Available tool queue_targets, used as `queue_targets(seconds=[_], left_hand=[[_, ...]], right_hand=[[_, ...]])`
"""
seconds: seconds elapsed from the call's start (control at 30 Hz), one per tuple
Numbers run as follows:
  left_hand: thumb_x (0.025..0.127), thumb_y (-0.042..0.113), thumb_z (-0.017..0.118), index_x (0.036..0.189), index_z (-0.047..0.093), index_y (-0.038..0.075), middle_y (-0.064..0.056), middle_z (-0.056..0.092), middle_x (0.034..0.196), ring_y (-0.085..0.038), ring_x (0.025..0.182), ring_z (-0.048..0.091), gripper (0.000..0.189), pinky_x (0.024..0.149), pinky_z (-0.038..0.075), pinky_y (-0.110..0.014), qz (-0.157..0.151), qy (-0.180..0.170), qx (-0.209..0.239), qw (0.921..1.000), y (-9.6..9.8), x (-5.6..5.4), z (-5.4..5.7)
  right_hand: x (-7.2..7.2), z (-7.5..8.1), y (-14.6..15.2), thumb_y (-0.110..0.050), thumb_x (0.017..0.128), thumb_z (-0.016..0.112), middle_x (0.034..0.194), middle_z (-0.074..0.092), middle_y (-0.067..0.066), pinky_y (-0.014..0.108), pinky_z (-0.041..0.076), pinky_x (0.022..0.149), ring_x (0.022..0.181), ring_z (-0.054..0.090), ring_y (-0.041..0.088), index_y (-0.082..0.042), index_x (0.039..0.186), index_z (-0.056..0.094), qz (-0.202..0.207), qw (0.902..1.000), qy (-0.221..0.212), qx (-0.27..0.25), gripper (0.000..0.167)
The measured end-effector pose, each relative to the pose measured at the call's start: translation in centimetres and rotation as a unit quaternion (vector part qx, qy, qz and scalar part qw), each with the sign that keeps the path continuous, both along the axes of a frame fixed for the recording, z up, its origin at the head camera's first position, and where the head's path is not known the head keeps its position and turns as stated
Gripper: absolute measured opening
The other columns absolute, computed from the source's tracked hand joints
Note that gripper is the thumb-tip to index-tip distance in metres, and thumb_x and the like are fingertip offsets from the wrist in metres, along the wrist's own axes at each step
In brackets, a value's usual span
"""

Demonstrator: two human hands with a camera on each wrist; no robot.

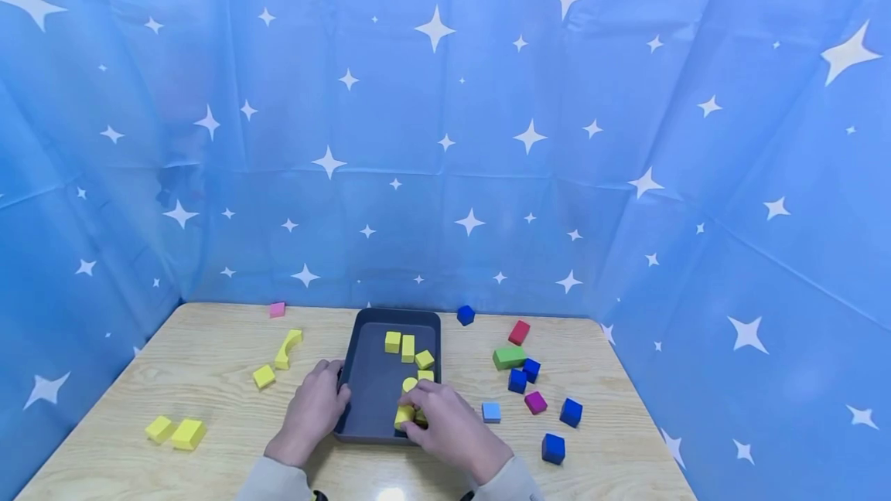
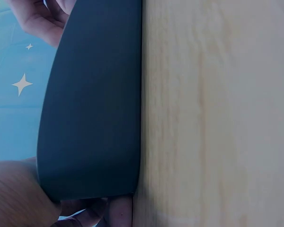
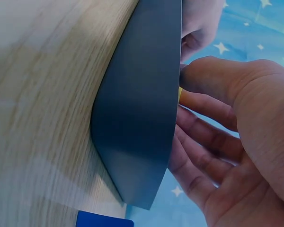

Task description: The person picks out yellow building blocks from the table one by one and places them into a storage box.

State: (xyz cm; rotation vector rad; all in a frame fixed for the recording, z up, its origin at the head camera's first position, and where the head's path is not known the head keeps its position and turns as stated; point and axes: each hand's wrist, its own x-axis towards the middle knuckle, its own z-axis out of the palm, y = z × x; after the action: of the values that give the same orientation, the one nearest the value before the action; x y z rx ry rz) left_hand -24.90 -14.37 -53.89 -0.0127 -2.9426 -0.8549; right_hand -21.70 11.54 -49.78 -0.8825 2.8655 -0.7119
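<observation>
Both gripping tray (image 1: 372, 389) with left hand (image 1: 315, 407) and pinching yellow block (image 1: 403, 417) with right hand (image 1: 451, 425). Could knock nearby round block (image 1: 409, 384) through crowding.

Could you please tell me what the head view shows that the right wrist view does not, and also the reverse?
Only the head view: the floor of the tray, and the red block, green block and pink block on the table.
Only the right wrist view: the palm side of the right grip.
Both: tray, table, starry curtain, some blue block, left grip, right grip, and the yellow block it pinches, only a sliver from the wrist.
</observation>
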Motion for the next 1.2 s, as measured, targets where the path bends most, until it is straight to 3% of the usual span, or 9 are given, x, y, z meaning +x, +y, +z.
queue_targets(seconds=[0.3,0.67,1.2], left_hand=[[0.108,0.01,0.075,0.153,0.066,-0.011,-0.027,0.075,0.13,-0.029,0.101,0.077,0.051,0.085,0.073,-0.052,-0.001,0.001,-0.003,1.0,-0.04,0.09,0.0],[0.108,0.01,0.075,0.153,0.067,-0.012,-0.027,0.075,0.129,-0.028,0.099,0.077,0.051,0.084,0.072,-0.052,-0.001,0.002,-0.002,1.0,-0.06,0.09,-0.04],[0.109,0.01,0.074,0.153,0.066,-0.012,-0.027,0.075,0.131,-0.028,0.101,0.077,0.05,0.086,0.073,-0.053,0.003,-0.002,0.001,1.0,0.09,0.12,0.04]], right_hand=[[-0.01,-0.16,-0.03,-0.026,0.105,0.091,0.118,0.083,-0.006,0.016,0.063,0.082,0.092,0.066,-0.005,-0.017,0.129,0.086,0.008,0.9999,0.012,-0.005,0.026],[0.02,0.09,0.08,-0.022,0.105,0.089,0.124,0.083,-0.006,0.022,0.069,0.093,0.106,0.077,0.003,-0.018,0.133,0.085,-0.002,1.0,0.003,-0.004,0.028],[-0.1,0.3,0.87,-0.018,0.109,0.084,0.123,0.083,-0.001,0.024,0.07,0.096,0.11,0.081,0.007,-0.015,0.133,0.085,-0.007,0.9994,-0.005,-0.034,0.024]])
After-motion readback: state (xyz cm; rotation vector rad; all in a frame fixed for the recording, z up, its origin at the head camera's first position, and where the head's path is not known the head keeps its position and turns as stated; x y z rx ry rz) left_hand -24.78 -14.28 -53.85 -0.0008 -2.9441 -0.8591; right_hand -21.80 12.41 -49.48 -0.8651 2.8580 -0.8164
